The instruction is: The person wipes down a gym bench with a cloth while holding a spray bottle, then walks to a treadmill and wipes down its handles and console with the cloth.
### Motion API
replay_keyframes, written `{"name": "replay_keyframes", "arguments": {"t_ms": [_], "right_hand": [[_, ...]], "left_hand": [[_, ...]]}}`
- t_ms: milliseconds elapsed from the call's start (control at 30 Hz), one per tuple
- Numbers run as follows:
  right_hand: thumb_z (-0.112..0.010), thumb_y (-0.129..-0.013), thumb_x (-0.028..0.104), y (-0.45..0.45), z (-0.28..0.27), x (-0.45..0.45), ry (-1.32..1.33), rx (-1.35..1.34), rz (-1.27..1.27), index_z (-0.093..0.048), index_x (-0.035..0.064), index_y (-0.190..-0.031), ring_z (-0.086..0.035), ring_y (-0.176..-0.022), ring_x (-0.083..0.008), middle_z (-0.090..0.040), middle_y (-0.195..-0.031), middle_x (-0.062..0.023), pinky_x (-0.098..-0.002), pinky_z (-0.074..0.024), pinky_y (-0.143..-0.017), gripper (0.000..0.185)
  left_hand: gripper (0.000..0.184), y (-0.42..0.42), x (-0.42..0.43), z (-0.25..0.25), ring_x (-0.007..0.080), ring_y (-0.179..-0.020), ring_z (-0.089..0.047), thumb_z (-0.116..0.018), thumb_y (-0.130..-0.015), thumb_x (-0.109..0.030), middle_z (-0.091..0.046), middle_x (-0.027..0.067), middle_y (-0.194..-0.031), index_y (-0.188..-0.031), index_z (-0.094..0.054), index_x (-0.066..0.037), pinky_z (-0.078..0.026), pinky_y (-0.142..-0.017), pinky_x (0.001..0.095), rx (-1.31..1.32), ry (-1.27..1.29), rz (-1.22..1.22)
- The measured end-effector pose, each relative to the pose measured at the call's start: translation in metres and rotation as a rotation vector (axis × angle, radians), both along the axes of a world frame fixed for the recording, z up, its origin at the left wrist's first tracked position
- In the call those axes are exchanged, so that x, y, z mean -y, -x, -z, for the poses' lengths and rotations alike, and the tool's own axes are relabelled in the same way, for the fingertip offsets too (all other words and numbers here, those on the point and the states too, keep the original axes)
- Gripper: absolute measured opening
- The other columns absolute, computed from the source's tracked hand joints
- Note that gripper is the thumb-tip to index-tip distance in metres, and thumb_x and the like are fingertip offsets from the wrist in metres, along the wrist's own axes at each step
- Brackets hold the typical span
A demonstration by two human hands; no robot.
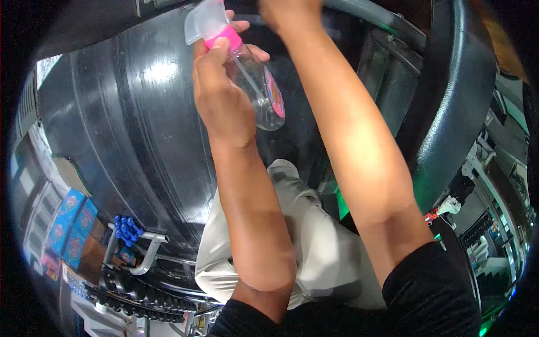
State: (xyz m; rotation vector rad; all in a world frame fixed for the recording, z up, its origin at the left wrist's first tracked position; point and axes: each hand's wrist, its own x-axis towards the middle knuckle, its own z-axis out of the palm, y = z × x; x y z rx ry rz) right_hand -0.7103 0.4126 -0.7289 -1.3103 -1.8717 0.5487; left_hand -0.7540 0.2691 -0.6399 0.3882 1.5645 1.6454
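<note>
In the head view, our left hand (222,92) curls round the neck of a clear spray bottle (264,109) at the upper centre of the frame, thumb pressed against its pink collar (231,36) and fingers wrapping the far side. Our right hand (289,14) is cut off by the top edge, so we cannot tell whether it is spread or pinching anything. As far as we can judge, picking up is done: the bottle is lifted and tilted, its top fitted. How much work remains we cannot say, since the right hand's action lies outside the frame; no spray shows in the air.

The bottle looks like thin, see-through plastic with a rounded base, a slim straight tube (249,77) inside and a bright oval label (274,95) on its side. Its spray head (205,21) is milky and broad, flaring at one end. Behind, a glossy black surface (112,112) fills the left and centre, streaked with curved scuffs and glare. At the right, a black pad (460,101) has a grained, leather-like skin. Lower left, we see knobbly blue dumbbells (128,229) and smooth cardboard boxes (70,224).
</note>
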Motion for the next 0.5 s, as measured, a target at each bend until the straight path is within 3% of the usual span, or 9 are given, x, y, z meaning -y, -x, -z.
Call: {"name": "replay_keyframes", "arguments": {"t_ms": [33,133,167,233,267,300,333,400,500], "right_hand": [[-0.054,-0.080,-0.005,0.014,-0.003,-0.001,0.007,-0.126,-0.152,-0.073,0.0020,-0.106,-0.064,-0.105,-0.0439,-0.070,-0.103,-0.0251,-0.0470,-0.0497,-0.096,0.033],[-0.054,-0.079,-0.006,0.002,-0.024,-0.015,0.111,0.092,-0.252,-0.073,0.0026,-0.108,-0.065,-0.107,-0.0443,-0.071,-0.104,-0.0257,-0.0473,-0.0495,-0.098,0.036],[-0.055,-0.077,-0.007,-0.010,-0.029,-0.015,0.146,0.012,-0.216,-0.074,0.0028,-0.109,-0.066,-0.106,-0.0442,-0.071,-0.104,-0.0264,-0.0471,-0.0501,-0.098,0.038],[-0.055,-0.080,-0.006,-0.037,-0.052,-0.013,0.156,0.367,0.094,-0.073,0.0024,-0.107,-0.068,-0.106,-0.0410,-0.072,-0.102,-0.0251,-0.0480,-0.0520,-0.094,0.033],[-0.055,-0.086,-0.001,-0.039,-0.104,-0.006,0.624,0.157,0.305,-0.074,0.0048,-0.109,-0.069,-0.104,-0.0394,-0.073,-0.101,-0.0229,-0.0472,-0.0534,-0.094,0.030],[-0.054,-0.092,0.005,-0.053,-0.083,-0.012,0.441,0.593,0.398,-0.073,0.0080,-0.116,-0.068,-0.108,-0.0381,-0.073,-0.103,-0.0208,-0.0469,-0.0542,-0.095,0.031],[-0.055,-0.093,0.008,-0.052,-0.081,-0.001,0.324,0.578,0.530,-0.071,0.0105,-0.121,-0.064,-0.115,-0.0385,-0.072,-0.109,-0.0205,-0.0482,-0.0538,-0.097,0.033],[-0.057,-0.091,0.009,-0.053,-0.065,-0.010,0.310,0.584,0.536,-0.070,0.0109,-0.124,-0.060,-0.122,-0.0387,-0.071,-0.115,-0.0217,-0.0498,-0.0530,-0.097,0.036],[-0.058,-0.089,0.008,-0.027,-0.056,-0.015,0.359,0.514,0.244,-0.070,0.0106,-0.123,-0.063,-0.117,-0.0398,-0.070,-0.116,-0.0230,-0.0490,-0.0522,-0.097,0.036]], "left_hand": [[0.054,0.001,0.000,-0.001,0.0244,-0.081,-0.067,-0.039,-0.100,-0.031,-0.068,0.0174,-0.115,-0.134,-0.055,0.007,-0.051,-0.084,0.0379,-0.023,0.010,-0.014],[0.053,0.001,-0.001,-0.001,0.0250,-0.082,-0.068,-0.039,-0.102,-0.030,-0.069,0.0178,-0.115,-0.135,-0.055,0.008,-0.051,-0.083,0.0377,-0.009,-0.008,-0.026],[0.052,0.001,-0.002,0.001,0.0253,-0.082,-0.068,-0.038,-0.103,-0.030,-0.068,0.0180,-0.116,-0.135,-0.055,0.008,-0.052,-0.083,0.0378,-0.011,-0.010,-0.015],[0.051,0.002,0.000,0.005,0.0257,-0.081,-0.068,-0.037,-0.104,-0.030,-0.068,0.0185,-0.116,-0.135,-0.054,0.008,-0.052,-0.082,0.0379,-0.014,0.003,0.004],[0.051,0.002,0.001,0.008,0.0258,-0.082,-0.067,-0.036,-0.105,-0.029,-0.068,0.0186,-0.116,-0.135,-0.054,0.008,-0.052,-0.082,0.0380,-0.002,-0.017,0.000],[0.050,0.003,0.001,0.011,0.0258,-0.082,-0.067,-0.036,-0.106,-0.029,-0.068,0.0187,-0.116,-0.135,-0.054,0.008,-0.052,-0.082,0.0381,0.009,-0.039,-0.006],[0.050,0.004,0.001,0.016,0.0259,-0.082,-0.067,-0.035,-0.106,-0.028,-0.068,0.0188,-0.117,-0.135,-0.054,0.008,-0.053,-0.082,0.0382,0.017,-0.065,-0.014],[0.049,0.007,0.005,0.019,0.0257,-0.081,-0.067,-0.036,-0.106,-0.028,-0.068,0.0182,-0.116,-0.135,-0.054,0.008,-0.053,-0.082,0.0391,0.012,-0.095,-0.008],[0.048,0.009,0.008,0.022,0.0253,-0.080,-0.067,-0.037,-0.106,-0.027,-0.068,0.0167,-0.114,-0.136,-0.054,0.006,-0.052,-0.082,0.0390,-0.007,-0.127,-0.033]]}}
